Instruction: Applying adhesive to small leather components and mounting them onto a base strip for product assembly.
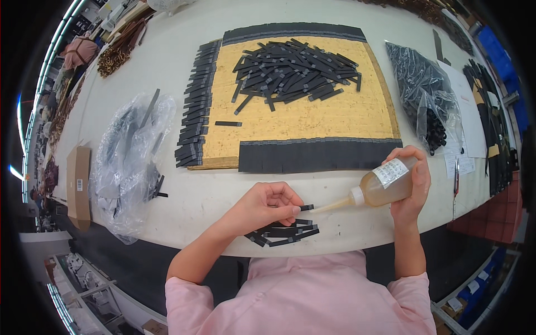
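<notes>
Between thumb and fingers, my left hand (268, 207) pinches a short black strip (307, 207). My right hand (414, 187) is wrapped round a squeeze bottle (389, 181) of amber liquid with a white label, tilted so its long nozzle (334, 205) points left. The nozzle tip is at or very close to the end of the strip; whether they touch I cannot tell. Under my left hand lies a small bunch of similar black strips (286, 233) with grey ends, partly hidden by the hand.
A yellow board (312, 120) carries a heap of black strips (296, 70), with rows of strips along its edges. At left lie a clear plastic bag (125, 167) and a cardboard piece (79, 187). A bag of black parts (421, 89) lies at right, near a red-handled tool (456, 178).
</notes>
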Motion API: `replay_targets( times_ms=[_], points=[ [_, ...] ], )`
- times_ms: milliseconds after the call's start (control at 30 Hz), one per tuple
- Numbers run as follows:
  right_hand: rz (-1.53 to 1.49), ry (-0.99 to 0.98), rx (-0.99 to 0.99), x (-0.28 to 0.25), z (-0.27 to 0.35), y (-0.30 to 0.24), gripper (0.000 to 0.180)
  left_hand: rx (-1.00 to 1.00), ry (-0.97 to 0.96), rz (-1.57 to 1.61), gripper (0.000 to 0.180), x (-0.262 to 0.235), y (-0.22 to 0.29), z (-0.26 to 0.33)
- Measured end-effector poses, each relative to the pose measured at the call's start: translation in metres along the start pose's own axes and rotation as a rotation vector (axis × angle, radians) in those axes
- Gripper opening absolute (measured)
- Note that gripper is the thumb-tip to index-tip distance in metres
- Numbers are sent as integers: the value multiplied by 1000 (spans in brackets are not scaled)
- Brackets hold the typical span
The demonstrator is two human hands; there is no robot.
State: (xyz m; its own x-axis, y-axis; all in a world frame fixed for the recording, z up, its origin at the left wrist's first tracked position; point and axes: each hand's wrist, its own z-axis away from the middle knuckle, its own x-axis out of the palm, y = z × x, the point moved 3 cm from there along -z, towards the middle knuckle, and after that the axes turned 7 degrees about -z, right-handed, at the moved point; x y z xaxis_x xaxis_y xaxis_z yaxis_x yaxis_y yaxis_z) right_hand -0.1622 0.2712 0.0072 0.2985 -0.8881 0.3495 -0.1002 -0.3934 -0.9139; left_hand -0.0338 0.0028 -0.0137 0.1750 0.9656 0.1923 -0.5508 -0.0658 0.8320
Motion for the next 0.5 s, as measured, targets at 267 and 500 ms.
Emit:
replay_targets(
  times_ms=[267, 500],
  points=[
    [72, 25, 53, -7, 6, 5, 31, -2, 30, -1, 13, 0, -1, -3],
    [109, 1, 67, -6, 5, 8, 32, 4, 45, -35, 13, 2, 1, -3]
  ],
)
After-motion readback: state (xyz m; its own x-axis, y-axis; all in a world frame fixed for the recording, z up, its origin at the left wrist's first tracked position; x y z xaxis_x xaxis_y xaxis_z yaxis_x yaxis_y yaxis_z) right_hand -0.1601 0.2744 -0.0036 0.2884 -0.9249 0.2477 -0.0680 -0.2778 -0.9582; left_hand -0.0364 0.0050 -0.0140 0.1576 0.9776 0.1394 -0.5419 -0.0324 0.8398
